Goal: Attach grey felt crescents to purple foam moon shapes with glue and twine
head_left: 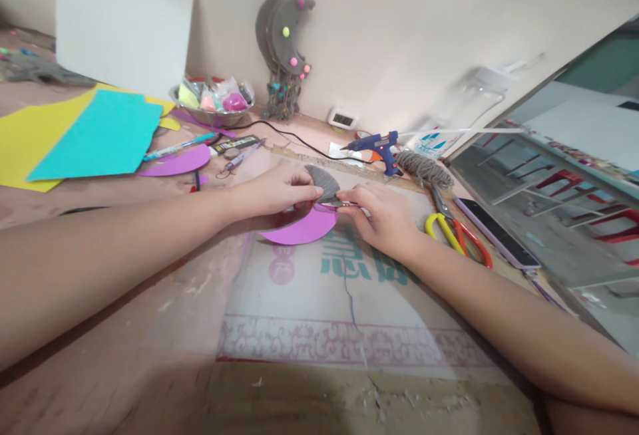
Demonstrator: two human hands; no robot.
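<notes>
My left hand (277,194) pinches a grey felt crescent (324,182) against a purple foam shape (304,227) that lies on a printed cardboard sheet (349,308). My right hand (384,215) is closed on a thin metal tool, maybe small scissors or a pen (333,204), whose tip meets the edge of the grey piece. Both hands sit close together at the middle of the table.
Yellow- and red-handled scissors (456,235), a phone (496,232), a coil of grey yarn (424,169) and a blue glue gun (379,147) lie to the right. Teal (100,136) and yellow foam sheets, purple offcuts, pens and a metal bowl (212,99) of bits sit at the left back.
</notes>
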